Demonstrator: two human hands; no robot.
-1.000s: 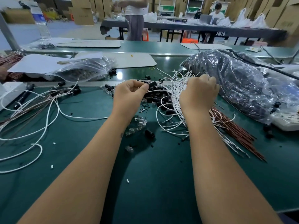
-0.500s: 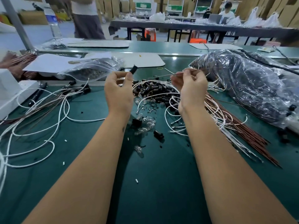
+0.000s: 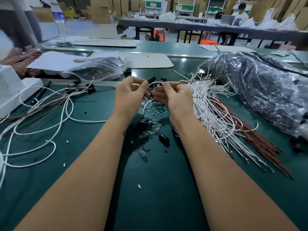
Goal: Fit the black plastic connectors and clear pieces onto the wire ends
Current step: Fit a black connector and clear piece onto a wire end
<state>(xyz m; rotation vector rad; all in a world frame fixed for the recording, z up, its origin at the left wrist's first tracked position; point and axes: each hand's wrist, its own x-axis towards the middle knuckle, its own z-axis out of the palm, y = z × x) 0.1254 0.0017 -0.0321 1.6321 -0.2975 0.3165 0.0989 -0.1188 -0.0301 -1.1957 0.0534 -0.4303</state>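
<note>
Green matting (image 3: 158, 189) covers the bench, and nearest the person lie scattered clear pieces (image 3: 150, 130) and a loose black connector (image 3: 164, 138). Just above them both hands are raised and nearly touching. The left hand (image 3: 129, 95) pinches a black connector (image 3: 151, 79) between thumb and forefinger, and the right hand (image 3: 173, 97) pinches a thin brown wire (image 3: 196, 80) whose free length runs off to the right, with a white wire (image 3: 146, 105) looping down between the hands.

A second ago both hands were down in the pile, the right buried in the white wires; half a second ago they had lifted but stood apart, connector in one, wire in the other. Now the wire end sits right at the connector, so picking looks finished and insertion is likely starting. Whether the tip has entered I cannot tell.

Right of the hands fan the white wires (image 3: 213, 117) and brown wires (image 3: 260, 140); left lie finished leads (image 3: 50, 104) with connectors on. Farther back sit a small bag (image 3: 100, 69) and a large bag (image 3: 266, 90).
</note>
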